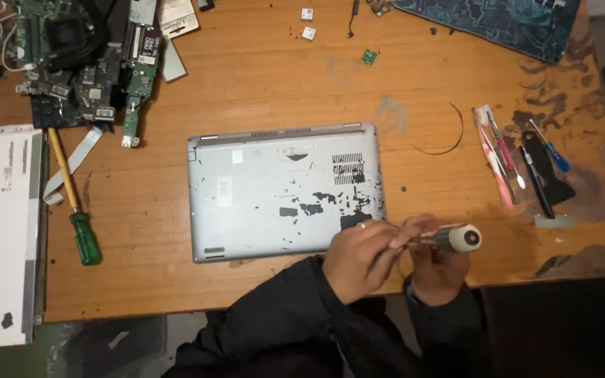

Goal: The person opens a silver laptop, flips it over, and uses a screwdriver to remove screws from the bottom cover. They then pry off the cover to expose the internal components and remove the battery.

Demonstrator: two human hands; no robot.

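The left hand's fingers are pinching the metal shaft of a screwdriver, thumb and forefinger closing on it just behind the knurled collar, probably to turn or change the bit, though the tip itself is hidden behind the knuckles. The right hand is sitting underneath at about five o'clock from the left, its fingers curling around the handle to steady it; only part of that grip is showing. The tool's pale round cap is pointing toward three o'clock. Both hands are hovering at the laptop's five o'clock corner, where the grey, scuffed machine is lying base up on the wooden table. At three o'clock a row of small tools is waiting within reach; at nine o'clock a green-handled screwdriver is lying beside a bare circuit board.
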